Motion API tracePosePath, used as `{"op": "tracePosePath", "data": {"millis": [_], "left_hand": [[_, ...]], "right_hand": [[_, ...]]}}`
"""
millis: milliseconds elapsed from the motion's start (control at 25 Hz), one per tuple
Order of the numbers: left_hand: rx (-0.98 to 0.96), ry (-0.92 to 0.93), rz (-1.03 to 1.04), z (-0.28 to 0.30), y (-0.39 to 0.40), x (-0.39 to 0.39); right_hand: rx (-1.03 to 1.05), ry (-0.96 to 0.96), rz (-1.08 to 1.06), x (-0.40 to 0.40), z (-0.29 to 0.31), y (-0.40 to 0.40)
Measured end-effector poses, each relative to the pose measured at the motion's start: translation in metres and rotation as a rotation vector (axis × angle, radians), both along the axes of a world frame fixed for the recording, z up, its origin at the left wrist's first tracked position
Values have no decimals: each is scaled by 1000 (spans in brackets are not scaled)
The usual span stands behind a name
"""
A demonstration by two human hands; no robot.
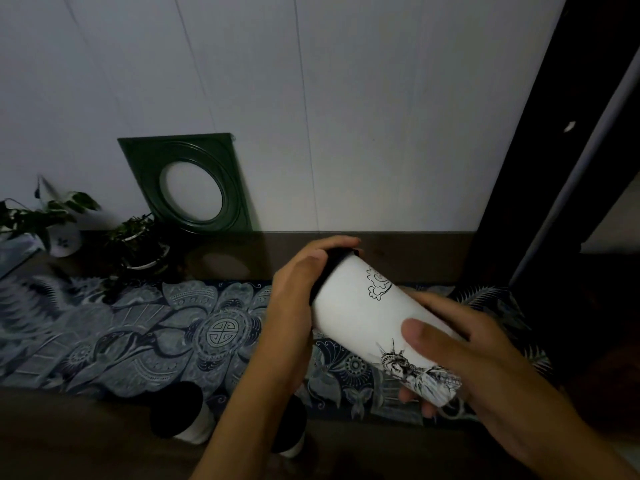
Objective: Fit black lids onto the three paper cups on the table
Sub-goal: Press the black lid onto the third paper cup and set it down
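Note:
A white paper cup (360, 313) with black drawings is held tilted above the table, its mouth pointing up and left. My right hand (460, 362) grips its lower body and base. A black lid (330, 271) sits on the cup's mouth, and my left hand (294, 292) is curled over the lid's rim. Two more cups stand near the table's front edge, each with a black lid on top: one (180, 415) at lower left, the other (291, 431) partly hidden behind my left forearm.
A patterned blue-grey cloth (138, 334) covers the middle of the dark table. At the back left stand two potted plants (138, 244) and a green square frame (188, 183) leaning on the white wall. A dark post (540, 168) rises at the right.

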State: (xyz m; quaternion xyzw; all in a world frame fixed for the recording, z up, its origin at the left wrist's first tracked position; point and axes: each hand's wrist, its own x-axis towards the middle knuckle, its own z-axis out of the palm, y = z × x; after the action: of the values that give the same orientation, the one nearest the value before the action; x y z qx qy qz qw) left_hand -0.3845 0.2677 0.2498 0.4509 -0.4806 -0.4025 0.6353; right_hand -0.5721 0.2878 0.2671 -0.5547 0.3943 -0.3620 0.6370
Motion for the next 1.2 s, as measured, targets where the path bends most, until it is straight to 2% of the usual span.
{"op": "tracePosePath", "data": {"millis": [40,160,240,280,320,400,480,520,600,680,720,880,960,1000,1040,1160,1200], "left_hand": [[23,-13,26,1,-1,0],[107,-84,65,4,-3,-3],[141,-97,44,6,-2,-4],[140,-100,21,7,-1,-3],[130,-101,-8,8,0,-2],[97,-81,-68,8,3,1],[66,-9,-126,7,5,3],[56,29,-148,7,6,2],[50,75,-157,6,6,0],[61,71,-118,7,5,-2],[78,51,-91,8,4,-3],[159,-53,-39,10,2,-5],[161,-70,-42,11,2,-6],[152,-74,-51,10,2,-5],[141,-78,-67,10,3,-4],[70,-41,-115,7,5,-1],[44,-16,-129,6,6,-1]], "right_hand": [[-126,131,-8,1,-2,2],[-669,798,-53,2,-12,5],[-874,929,-105,3,-19,6],[-856,913,-127,4,-19,8],[-741,830,-122,5,-13,12],[-344,474,-33,3,-3,13],[-36,109,53,-2,6,10],[82,4,62,-3,10,11],[197,-69,73,-3,13,14],[172,-81,62,-3,11,15],[68,-6,45,-1,9,17],[-579,775,-39,4,-7,19],[-726,870,-51,5,-17,19],[-709,842,-74,4,-17,20],[-603,760,-72,5,-11,21],[-104,184,2,3,2,18],[-33,71,86,-2,-1,24]]}}
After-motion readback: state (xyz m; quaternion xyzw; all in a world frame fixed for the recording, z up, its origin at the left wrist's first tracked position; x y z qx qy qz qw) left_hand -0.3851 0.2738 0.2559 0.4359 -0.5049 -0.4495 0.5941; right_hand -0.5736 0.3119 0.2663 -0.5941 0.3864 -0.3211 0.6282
